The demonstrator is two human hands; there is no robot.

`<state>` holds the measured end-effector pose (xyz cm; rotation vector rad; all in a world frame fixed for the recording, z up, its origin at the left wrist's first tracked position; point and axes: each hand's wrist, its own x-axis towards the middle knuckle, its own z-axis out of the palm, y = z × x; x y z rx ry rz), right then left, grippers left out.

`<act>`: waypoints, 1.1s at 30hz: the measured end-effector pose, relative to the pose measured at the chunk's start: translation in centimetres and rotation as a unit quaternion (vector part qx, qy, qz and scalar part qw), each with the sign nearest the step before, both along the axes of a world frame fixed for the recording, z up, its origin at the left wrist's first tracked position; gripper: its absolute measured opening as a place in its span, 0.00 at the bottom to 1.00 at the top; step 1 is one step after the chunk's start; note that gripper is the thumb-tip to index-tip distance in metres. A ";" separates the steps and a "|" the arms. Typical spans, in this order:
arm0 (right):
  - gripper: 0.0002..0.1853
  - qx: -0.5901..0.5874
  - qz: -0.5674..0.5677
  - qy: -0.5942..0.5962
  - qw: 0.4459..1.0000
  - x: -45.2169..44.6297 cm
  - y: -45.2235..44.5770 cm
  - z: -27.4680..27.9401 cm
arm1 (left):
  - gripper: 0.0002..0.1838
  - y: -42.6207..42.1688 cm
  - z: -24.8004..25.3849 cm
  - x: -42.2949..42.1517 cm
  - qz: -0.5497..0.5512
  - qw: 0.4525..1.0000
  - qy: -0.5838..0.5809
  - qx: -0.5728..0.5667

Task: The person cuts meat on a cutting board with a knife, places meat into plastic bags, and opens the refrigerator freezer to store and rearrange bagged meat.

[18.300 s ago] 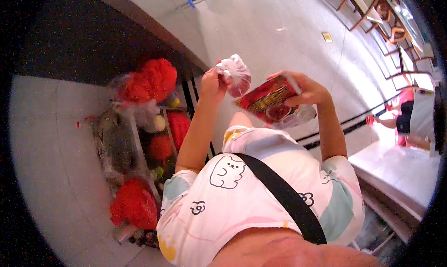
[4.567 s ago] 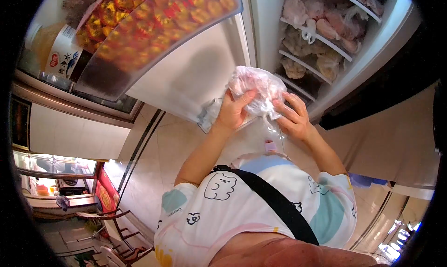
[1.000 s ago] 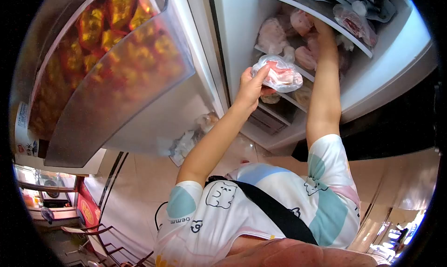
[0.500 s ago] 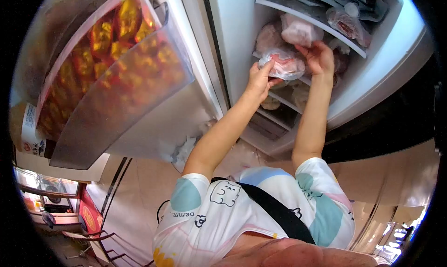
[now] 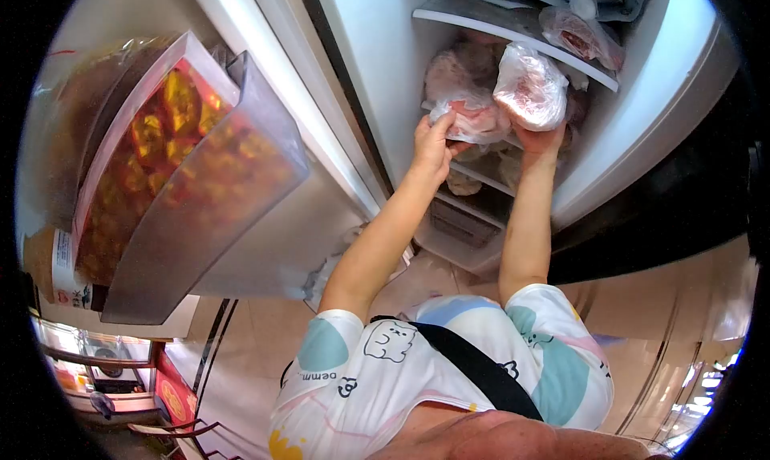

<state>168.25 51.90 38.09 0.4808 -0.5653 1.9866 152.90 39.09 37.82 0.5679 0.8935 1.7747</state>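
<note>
Both of my hands are inside an open fridge compartment, at a middle shelf level. My left hand (image 5: 435,149) is closed on the near edge of a plastic bag of pinkish meat (image 5: 475,121), thumb on top. Under a larger, whitish frozen bag of meat (image 5: 531,87), my right hand (image 5: 539,139) grips from below, its fingers mostly hidden behind the bag. The two bags are side by side, nearly touching. Behind the left one sits another wrapped pinkish lump (image 5: 451,73).
Above is a white-edged shelf (image 5: 517,39) with flat packets and a bag of reddish food (image 5: 579,33). Lower shelves hold more wrapped lumps (image 5: 464,183). At left, the open door carries a bin (image 5: 216,187) full of gold-and-red wrapped pieces.
My right hand has turned and brought the larger bag forward, so its frosted face now shows. My left hand still holds its bag, slightly lower. The view has shifted a little.
</note>
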 end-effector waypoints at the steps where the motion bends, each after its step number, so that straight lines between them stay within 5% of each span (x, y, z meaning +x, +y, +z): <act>1: 0.28 -0.019 -0.057 -0.057 0.997 -0.1 0.0 0.2 | 0.18 0.1 0.0 0.0 0.005 1.000 -0.001 -0.006; 3: 0.28 -0.040 -0.115 -0.112 0.986 0.1 -0.1 0.4 | 0.18 0.2 0.1 0.0 0.008 1.000 -0.001 -0.011; 6: 0.26 -0.045 -0.013 -0.046 0.998 0.7 -1.0 1.5 | 0.18 -0.2 0.4 0.2 0.003 1.000 -0.021 0.000; 9: 0.24 -0.143 -0.078 -0.113 0.980 1.2 -1.4 2.4 | 0.18 -0.5 0.6 0.4 0.031 0.999 -0.025 0.005; 11: 0.23 -0.045 -0.188 -0.320 0.928 1.5 -0.5 1.7 | 0.19 -0.9 0.5 0.4 0.039 0.999 -0.017 0.008; 16: 0.09 -0.058 -0.279 -0.316 0.905 0.1 -1.3 4.8 | 0.19 -2.4 1.7 1.3 0.053 0.999 -0.001 -0.002; 19: 0.10 -0.021 -0.331 -0.398 0.855 -0.7 0.5 5.7 | 0.19 -3.0 2.3 1.4 0.056 0.998 0.021 -0.007; 22: 0.17 0.097 -0.405 -0.578 0.702 -2.4 3.8 4.3 | 0.18 -2.9 1.5 1.2 0.058 0.998 0.036 -0.002; 23: 0.17 0.094 -0.404 -0.582 0.699 -2.5 3.9 3.7 | 0.18 -2.9 1.3 1.2 0.055 0.998 0.033 -0.006; 25: 0.18 0.113 -0.340 -0.452 0.817 -2.8 4.0 2.5 | 0.17 -2.7 1.3 1.0 0.057 0.998 0.035 -0.019; 26: 0.22 0.123 -0.344 -0.550 0.751 -2.0 3.8 3.9 | 0.17 -2.5 1.3 0.9 0.043 0.999 0.026 -0.017; 27: 0.22 0.124 -0.343 -0.552 0.749 -0.8 2.6 5.6 | 0.17 -1.9 1.3 0.7 0.043 0.999 0.023 -0.019; 29: 0.27 0.149 -0.543 -0.583 0.585 1.8 -1.1 7.8 | 0.17 -0.2 1.7 0.8 0.043 0.999 -0.011 0.013; 30: 0.27 0.148 -0.543 -0.585 0.585 2.6 -1.9 6.9 | 0.17 0.3 2.9 1.3 0.033 0.999 -0.014 0.020; 32: 0.31 0.144 -0.719 -0.533 0.423 4.0 -3.1 5.1 | 0.17 2.2 4.2 1.7 0.032 0.998 -0.045 0.035; 33: 0.31 0.141 -0.720 -0.532 0.422 4.0 -3.4 4.0 | 0.17 3.3 4.6 1.7 0.032 0.995 -0.077 0.052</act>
